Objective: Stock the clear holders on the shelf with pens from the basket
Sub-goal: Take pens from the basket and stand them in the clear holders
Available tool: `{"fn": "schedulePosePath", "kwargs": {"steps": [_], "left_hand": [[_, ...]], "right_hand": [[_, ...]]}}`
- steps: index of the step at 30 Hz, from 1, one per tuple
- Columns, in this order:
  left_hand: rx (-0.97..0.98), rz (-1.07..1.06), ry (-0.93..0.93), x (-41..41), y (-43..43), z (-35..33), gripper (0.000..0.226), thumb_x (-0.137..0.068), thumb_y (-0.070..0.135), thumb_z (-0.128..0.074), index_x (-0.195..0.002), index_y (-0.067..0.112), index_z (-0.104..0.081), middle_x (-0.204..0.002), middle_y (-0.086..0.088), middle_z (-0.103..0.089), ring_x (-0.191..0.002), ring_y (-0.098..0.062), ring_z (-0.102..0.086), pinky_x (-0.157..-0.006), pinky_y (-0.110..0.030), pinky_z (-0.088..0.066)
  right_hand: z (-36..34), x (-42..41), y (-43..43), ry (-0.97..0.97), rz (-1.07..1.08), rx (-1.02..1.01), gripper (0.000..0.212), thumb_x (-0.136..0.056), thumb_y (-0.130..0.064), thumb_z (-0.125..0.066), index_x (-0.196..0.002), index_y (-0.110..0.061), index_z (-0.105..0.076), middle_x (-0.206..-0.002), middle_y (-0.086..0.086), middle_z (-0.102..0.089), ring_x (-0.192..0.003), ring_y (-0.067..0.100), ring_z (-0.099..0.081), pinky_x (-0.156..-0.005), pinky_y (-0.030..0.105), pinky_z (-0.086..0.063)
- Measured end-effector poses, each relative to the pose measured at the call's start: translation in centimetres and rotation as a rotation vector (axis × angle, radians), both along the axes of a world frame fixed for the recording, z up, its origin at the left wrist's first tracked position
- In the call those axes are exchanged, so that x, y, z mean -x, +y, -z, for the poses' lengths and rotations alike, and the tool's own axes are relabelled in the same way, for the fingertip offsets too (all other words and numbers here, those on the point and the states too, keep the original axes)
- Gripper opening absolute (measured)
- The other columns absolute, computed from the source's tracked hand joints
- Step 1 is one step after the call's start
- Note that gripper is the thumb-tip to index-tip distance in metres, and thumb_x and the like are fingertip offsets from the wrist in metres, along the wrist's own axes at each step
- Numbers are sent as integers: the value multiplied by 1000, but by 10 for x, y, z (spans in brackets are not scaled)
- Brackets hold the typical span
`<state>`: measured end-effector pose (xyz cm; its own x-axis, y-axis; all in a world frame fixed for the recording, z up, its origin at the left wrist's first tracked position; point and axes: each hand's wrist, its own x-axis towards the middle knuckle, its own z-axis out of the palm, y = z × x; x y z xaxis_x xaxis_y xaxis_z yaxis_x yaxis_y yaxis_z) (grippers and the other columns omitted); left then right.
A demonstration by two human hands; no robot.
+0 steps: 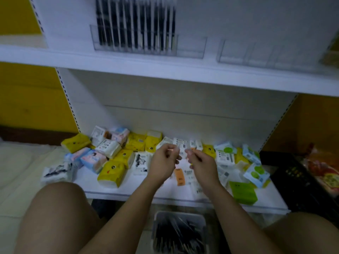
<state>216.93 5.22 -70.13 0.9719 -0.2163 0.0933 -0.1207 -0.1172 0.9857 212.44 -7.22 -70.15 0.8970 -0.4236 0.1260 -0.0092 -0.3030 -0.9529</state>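
A pale basket (200,219) full of dark pens (178,235) stands on the floor between my knees. On the upper shelf a clear holder (190,50) has several black pens (135,30) standing in its left slots, and its right end holds nothing. To the right of it a second clear holder (247,53) looks empty. My left hand (164,162) and my right hand (200,162) hover close together above the lower shelf, fingers curled, fingertips facing each other. Blur hides whether they pinch anything.
Several tissue packs (110,171) in yellow, white, blue and green lie scattered on the white lower shelf (128,191). A black crate (297,182) stands at the right, with a red-and-yellow packet (324,169) beside it. My bare knees frame the basket.
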Motion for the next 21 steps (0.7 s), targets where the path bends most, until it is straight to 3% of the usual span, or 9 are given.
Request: {"fn": "schedulePosePath", "kwargs": {"steps": [3,5,8,10,13,17,21], "left_hand": [[16,13,-81,-10,4,-46,11,-95,23,-58,-96,13,-63,-82,-1,-70,-71,-9,-68,-65,-30,-57],[51,-13,-119,-15,5,-78,10,-94,25,-60,-90,18,-65,-81,-1,-69,-75,-11,-69,-67,-29,-59],[147,-56,-193,-17,7,-124,11,-92,20,-63,-81,22,-66,-74,-2,-69,-74,-17,-69,-68,-33,-59],[179,-27,-264,-16,9,-150,5,-92,17,-63,-94,17,-68,-77,-3,-70,-71,-16,-70,-68,-33,-59],[161,23,-364,-12,13,-186,30,-94,16,-60,-122,25,-61,-85,-4,-70,-72,-15,-71,-67,-31,-60],[110,47,-464,-17,15,-229,28,-94,14,-60,-118,28,-65,-93,-3,-71,-75,-15,-72,-72,-41,-60],[-18,11,-618,-35,15,-266,22,-90,19,-65,-109,30,-65,-85,5,-72,-79,-5,-69,-80,-37,-58]], "right_hand": [[-52,-8,2,-155,-21,0,12,-92,-22,-63,-82,-25,-68,-62,-19,-59,-59,-4,-51,-57,12,-40],[-82,-13,3,-209,-31,-7,8,-89,-21,-67,-95,-19,-72,-80,-16,-67,-73,-4,-59,-66,11,-46],[-124,-17,4,-287,-55,45,19,-88,-21,-69,-104,-12,-71,-94,-4,-70,-86,4,-64,-79,21,-51],[-148,-17,2,-335,-91,85,16,-88,-22,-69,-104,-22,-66,-92,-11,-67,-83,-3,-62,-75,18,-50],[-181,-21,0,-447,-145,83,35,-89,-16,-67,-118,-33,-59,-85,-8,-63,-79,2,-63,-71,13,-51],[-220,-31,0,-548,-188,165,43,-90,-14,-65,-123,-40,-57,-78,-18,-63,-76,-2,-64,-67,7,-48],[-250,-49,-6,-574,-174,227,38,-88,-19,-68,-116,-43,-59,-80,-20,-59,-74,1,-60,-66,13,-50]]}}
